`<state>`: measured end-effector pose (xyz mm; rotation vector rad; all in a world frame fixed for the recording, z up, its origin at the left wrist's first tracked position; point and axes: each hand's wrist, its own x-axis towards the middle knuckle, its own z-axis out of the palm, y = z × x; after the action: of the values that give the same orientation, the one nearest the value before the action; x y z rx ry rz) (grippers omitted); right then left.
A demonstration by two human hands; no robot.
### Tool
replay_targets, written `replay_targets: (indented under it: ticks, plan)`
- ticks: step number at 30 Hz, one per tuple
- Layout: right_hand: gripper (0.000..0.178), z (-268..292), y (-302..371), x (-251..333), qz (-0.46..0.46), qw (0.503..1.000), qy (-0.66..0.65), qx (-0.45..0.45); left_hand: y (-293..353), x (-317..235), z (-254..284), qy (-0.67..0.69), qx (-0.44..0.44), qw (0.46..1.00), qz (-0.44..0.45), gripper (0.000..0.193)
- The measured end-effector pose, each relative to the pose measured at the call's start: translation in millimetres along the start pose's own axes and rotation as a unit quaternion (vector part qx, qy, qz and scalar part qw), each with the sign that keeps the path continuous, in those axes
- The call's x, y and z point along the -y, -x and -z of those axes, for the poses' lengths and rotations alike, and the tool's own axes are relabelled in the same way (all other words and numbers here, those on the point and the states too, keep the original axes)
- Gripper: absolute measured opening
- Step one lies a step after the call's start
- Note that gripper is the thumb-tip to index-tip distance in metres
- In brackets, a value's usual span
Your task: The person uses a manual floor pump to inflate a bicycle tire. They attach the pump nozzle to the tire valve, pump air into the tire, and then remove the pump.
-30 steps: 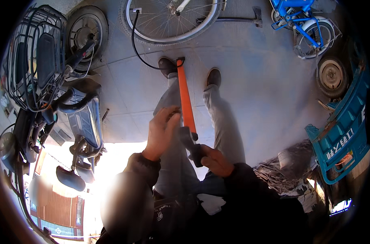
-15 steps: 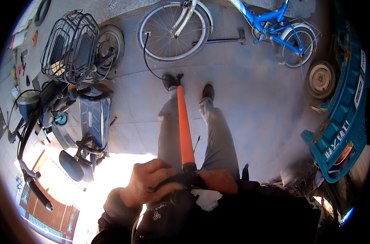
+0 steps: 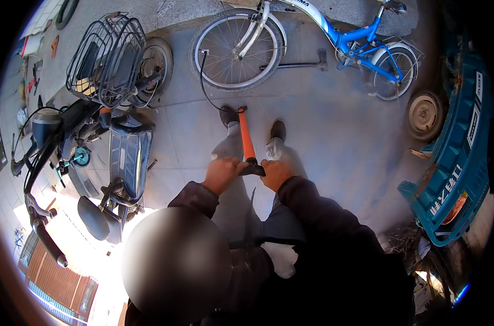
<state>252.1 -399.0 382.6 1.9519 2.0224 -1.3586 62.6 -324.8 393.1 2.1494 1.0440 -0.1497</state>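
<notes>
Left hand point(image 3: 223, 174): the fingers are curled round the left end of the black handle point(image 3: 253, 169).
Right hand point(image 3: 277, 174): the fingers are curled round the right end of the same handle.
Orange pump point(image 3: 247, 138): it stands on the floor point(image 3: 344, 141), its foot just beside the left shoe point(image 3: 229, 116).
Black hose point(image 3: 207, 92): it goes from the pump's foot to the rim of the front wheel point(image 3: 238, 53).
Blue-and-white bicycle point(image 3: 361, 39): near the floor's far edge.
Scooter point(image 3: 128, 155): at the floor's left edge.
Teal cart body point(image 3: 448, 157): at the floor's right edge.
</notes>
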Motion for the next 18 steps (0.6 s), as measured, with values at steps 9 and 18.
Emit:
replay_targets:
  ticks: [9, 18]
  plan:
    - [0.025, 173, 118, 74, 0.083, 0.994, -0.066, 0.01, 44, -150, 199, 0.047, 0.107, 0.991, -0.059, 0.038]
    - [0.013, 50, -9, 17, 0.044, 0.994, 0.063, 0.081, 2, -7, 11, -0.052, 0.073, 0.996, 0.022, 0.007]
